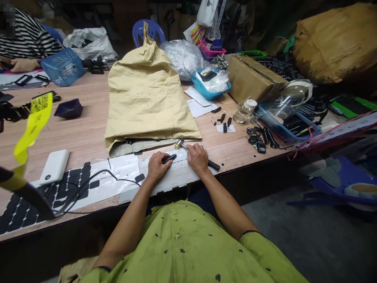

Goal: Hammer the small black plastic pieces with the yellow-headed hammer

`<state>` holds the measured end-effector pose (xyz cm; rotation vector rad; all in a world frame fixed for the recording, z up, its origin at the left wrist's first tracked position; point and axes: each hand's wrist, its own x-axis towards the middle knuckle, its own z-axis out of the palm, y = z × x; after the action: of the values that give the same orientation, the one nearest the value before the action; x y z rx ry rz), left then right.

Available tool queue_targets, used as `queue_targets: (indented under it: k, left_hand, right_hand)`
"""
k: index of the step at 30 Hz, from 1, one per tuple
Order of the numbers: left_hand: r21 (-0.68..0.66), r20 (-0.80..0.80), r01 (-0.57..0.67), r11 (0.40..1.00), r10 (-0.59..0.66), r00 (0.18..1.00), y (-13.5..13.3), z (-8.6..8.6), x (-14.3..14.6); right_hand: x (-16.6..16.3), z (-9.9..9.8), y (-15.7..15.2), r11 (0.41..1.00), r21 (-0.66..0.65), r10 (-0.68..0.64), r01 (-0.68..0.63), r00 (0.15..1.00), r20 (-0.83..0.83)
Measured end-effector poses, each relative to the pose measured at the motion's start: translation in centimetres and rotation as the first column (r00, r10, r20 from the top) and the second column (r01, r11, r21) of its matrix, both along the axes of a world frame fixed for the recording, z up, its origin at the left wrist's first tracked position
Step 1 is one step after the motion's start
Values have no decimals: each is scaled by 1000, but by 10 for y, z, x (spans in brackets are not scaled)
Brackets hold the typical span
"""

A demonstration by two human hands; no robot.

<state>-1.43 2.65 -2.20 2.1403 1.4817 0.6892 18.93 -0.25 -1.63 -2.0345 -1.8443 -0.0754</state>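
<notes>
My left hand (157, 167) is closed around a small black part (169, 158) of unclear kind, whose end sticks out to the right. In my right hand (198, 158) is a small hammer: its metal head with a yellowish face lies to the left, and its black handle (213, 165) comes out to the right. Both hands rest over a pale board (176, 177) at the table's front edge. White sheets with black patches (110, 182) lie left of my left hand. Just beyond the hands stands a large tan sack (150, 94).
A white power bank (55, 166) and black cable lie left, near a yellow tag (33, 122). Right are small black parts (225, 127), a jar (245, 111), keys (253, 135), a blue basket (290, 127) and a cardboard box (250, 78). Another person's hand (25, 64) is far left.
</notes>
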Motion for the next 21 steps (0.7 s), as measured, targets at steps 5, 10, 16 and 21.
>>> queue_targets:
  k: [5, 10, 16, 21]
  left_hand:
    - [-31, 36, -7, 1000, 8, 999, -1, 0, 1]
    - [-53, 69, -18, 998, 22, 997, -2, 2, 3]
    - [-101, 101, -33, 994, 44, 994, 1, 3, 5]
    - [-132, 110, -23, 991, 38, 993, 2, 4, 6]
  right_hand:
    - [4, 5, -13, 995, 97, 53, -32, 974, -220]
    - [-3, 13, -38, 973, 184, 204, -139, 890, -409]
    - [-14, 22, -51, 971, 163, 226, -173, 886, -404]
    - [-13, 23, -51, 981, 90, 190, -169, 919, -345]
